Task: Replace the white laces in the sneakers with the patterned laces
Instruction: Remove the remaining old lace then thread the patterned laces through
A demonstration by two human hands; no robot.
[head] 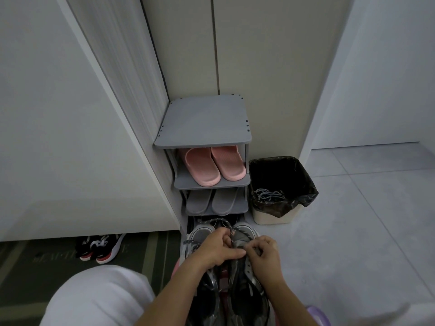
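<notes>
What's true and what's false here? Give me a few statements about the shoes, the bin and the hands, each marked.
1. The pink slippers sit one shelf above the gray slippers. True.
2. The bin stands left of the shoe rack. False: it stands to its right.
3. Pale laces lie in the bin. True.
4. The left hand rests idle on the floor. False: it and the right hand grip the patterned lace over a gray sneaker.

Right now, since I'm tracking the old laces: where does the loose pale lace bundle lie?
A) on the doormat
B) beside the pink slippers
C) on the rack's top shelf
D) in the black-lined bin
D: the pale laces lie tangled inside the bin, right of the shoe rack.
</notes>
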